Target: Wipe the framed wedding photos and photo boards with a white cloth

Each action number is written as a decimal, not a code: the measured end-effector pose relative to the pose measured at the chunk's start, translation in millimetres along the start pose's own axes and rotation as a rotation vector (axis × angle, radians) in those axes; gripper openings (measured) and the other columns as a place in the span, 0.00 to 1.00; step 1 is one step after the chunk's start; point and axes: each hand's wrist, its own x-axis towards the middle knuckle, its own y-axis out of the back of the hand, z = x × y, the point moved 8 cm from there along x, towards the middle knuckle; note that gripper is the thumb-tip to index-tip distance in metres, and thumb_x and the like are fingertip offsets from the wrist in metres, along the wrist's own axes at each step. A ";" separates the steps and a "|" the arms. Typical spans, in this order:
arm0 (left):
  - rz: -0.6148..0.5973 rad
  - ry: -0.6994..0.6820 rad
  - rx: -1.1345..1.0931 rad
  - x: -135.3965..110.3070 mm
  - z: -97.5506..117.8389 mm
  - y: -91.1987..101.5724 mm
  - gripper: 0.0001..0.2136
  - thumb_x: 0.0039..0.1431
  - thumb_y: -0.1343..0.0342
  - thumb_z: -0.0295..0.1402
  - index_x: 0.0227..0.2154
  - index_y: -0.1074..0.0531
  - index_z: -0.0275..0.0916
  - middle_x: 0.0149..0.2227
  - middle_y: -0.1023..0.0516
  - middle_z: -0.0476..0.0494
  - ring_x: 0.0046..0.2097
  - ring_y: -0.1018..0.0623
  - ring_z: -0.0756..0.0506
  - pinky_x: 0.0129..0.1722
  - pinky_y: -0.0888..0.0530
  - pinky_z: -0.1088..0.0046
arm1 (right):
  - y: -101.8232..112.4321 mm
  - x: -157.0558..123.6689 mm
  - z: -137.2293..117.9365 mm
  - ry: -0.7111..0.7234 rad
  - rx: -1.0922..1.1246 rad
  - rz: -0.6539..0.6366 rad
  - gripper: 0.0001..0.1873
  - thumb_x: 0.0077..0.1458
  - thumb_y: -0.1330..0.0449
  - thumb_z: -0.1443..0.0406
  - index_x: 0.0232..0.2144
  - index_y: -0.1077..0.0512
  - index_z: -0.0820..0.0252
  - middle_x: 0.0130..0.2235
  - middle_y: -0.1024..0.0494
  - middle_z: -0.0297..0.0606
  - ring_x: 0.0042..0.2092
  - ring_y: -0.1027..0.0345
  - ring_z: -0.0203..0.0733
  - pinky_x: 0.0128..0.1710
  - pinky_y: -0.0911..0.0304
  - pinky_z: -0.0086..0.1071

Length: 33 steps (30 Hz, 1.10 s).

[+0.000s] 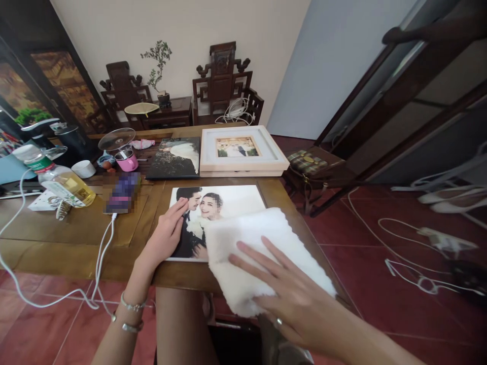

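Observation:
A photo print panel [236, 195] of a couple lies flat near the table's front edge. My left hand [169, 230] rests on its left side, fingers stretched out together over the picture and holding nothing. A fluffy white cloth [266, 228] covers the panel's right part and hangs past the table edge. On top of this cloth lies my right hand [281, 284], its fingers spread and pressed against the fabric. The lower right of the picture is hidden under the cloth.
Behind the panel sit a dark photo panel [173, 157] and a pale framed picture [243, 149]. To the left are a phone [122, 192] on a white cable, an oil-coloured bottle [63, 180] and a pink mug [127, 160]. A brown bag [315, 170] stands right of the table.

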 end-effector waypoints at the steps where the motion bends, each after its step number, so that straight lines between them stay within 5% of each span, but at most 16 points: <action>1: -0.001 0.003 0.004 -0.1 -0.3 -0.1 0.21 0.68 0.61 0.31 0.61 0.37 0.40 0.66 0.39 0.39 0.68 0.40 0.43 0.67 0.44 0.54 | 0.6 2.3 4.6 0.006 0.005 -0.008 0.15 0.45 0.46 0.76 0.31 0.25 0.54 0.63 0.35 0.42 0.67 0.53 0.55 0.64 0.57 0.63; 9: -0.036 0.023 0.017 0.6 -1.2 -0.7 0.21 0.68 0.61 0.31 0.61 0.37 0.37 0.66 0.39 0.37 0.68 0.41 0.43 0.67 0.45 0.54 | 2.6 62.6 126.1 -0.194 -0.120 -0.018 0.20 0.54 0.48 0.74 0.48 0.27 0.62 0.58 0.29 0.55 0.64 0.45 0.56 0.61 0.50 0.62; 12: -0.023 0.013 0.001 1.1 -0.5 0.7 0.21 0.68 0.61 0.32 0.61 0.37 0.36 0.66 0.39 0.36 0.68 0.41 0.43 0.67 0.45 0.55 | 1.9 73.6 144.3 -0.255 -0.146 -0.014 0.21 0.54 0.49 0.75 0.49 0.28 0.65 0.57 0.29 0.58 0.65 0.45 0.57 0.60 0.50 0.62; 15: -0.007 0.002 -0.014 1.9 0.8 1.9 0.21 0.68 0.61 0.32 0.60 0.36 0.37 0.66 0.38 0.37 0.68 0.40 0.44 0.68 0.45 0.57 | 0.1 63.9 128.0 -0.265 -0.141 -0.007 0.21 0.52 0.49 0.76 0.47 0.27 0.66 0.57 0.29 0.58 0.65 0.46 0.59 0.61 0.51 0.64; 22: 0.002 0.011 -0.005 2.8 2.3 1.2 0.22 0.67 0.60 0.31 0.61 0.36 0.35 0.66 0.38 0.36 0.67 0.40 0.43 0.68 0.45 0.56 | -0.2 8.3 22.9 -0.118 -0.052 0.072 0.17 0.46 0.47 0.77 0.35 0.24 0.59 0.63 0.35 0.49 0.68 0.56 0.58 0.63 0.60 0.66; 25: -0.021 0.011 0.014 2.3 2.6 0.0 0.22 0.68 0.61 0.31 0.61 0.37 0.35 0.66 0.39 0.36 0.68 0.41 0.43 0.68 0.45 0.56 | -2.5 4.0 -3.4 -0.028 0.020 0.066 0.14 0.45 0.46 0.76 0.30 0.24 0.58 0.63 0.35 0.46 0.68 0.54 0.58 0.64 0.60 0.65; 29: -0.046 0.013 0.034 1.7 1.4 -0.7 0.22 0.68 0.61 0.31 0.62 0.38 0.36 0.67 0.40 0.37 0.68 0.42 0.43 0.67 0.45 0.56 | -10.2 28.9 10.6 -0.009 0.059 -0.040 0.19 0.47 0.44 0.75 0.40 0.23 0.56 0.63 0.35 0.45 0.67 0.52 0.59 0.62 0.58 0.67; 33: -0.042 0.002 0.025 1.2 0.7 -0.7 0.22 0.68 0.62 0.31 0.62 0.38 0.37 0.67 0.40 0.37 0.68 0.42 0.43 0.67 0.44 0.55 | -13.1 70.2 64.5 -0.112 0.035 -0.112 0.23 0.50 0.44 0.74 0.48 0.26 0.58 0.63 0.34 0.48 0.67 0.51 0.57 0.63 0.57 0.64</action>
